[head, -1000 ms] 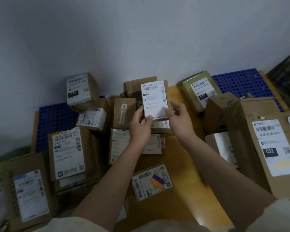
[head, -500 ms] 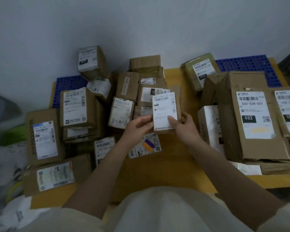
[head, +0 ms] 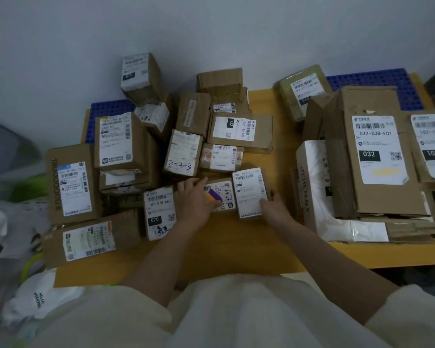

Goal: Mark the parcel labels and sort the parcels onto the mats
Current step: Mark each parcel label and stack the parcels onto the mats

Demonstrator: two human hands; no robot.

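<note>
Fingers of the right hand (head: 274,207) curl around the right edge of a small labelled parcel (head: 250,193), thumb on its lower right corner, holding it flat on the yellow table (head: 236,247) near the centre. Its white label faces up, top line reading roughly "502 602". The left hand (head: 194,199) lies at its 9 o'clock with fingers relaxed and spread over the left part of a neighbouring parcel with purple and orange marks (head: 220,197); that parcel touches the held one's left edge.

At 9 o'clock of the left hand stands a box labelled 070 (head: 159,213), just beside the wrist. At 12 o'clock of the two parcels sits a packed cluster: a box handwritten "2-2-3" (head: 183,153), a small box with a red-edged label (head: 222,158), and behind it a box marked 122 (head: 239,130). Further boxes stack at 10 o'clock, partly over a blue perforated mat (head: 108,108).

At 3 o'clock, close to the right hand, a white-sided box (head: 312,182) leans against a tall carton labelled 032 (head: 377,151); a box marked 102 (head: 431,146) lies beyond. Another blue mat (head: 377,82) shows at 1 o'clock behind a greenish parcel marked 010 (head: 303,92). White plastic bags (head: 35,297) lie at 8 o'clock off the table.
</note>
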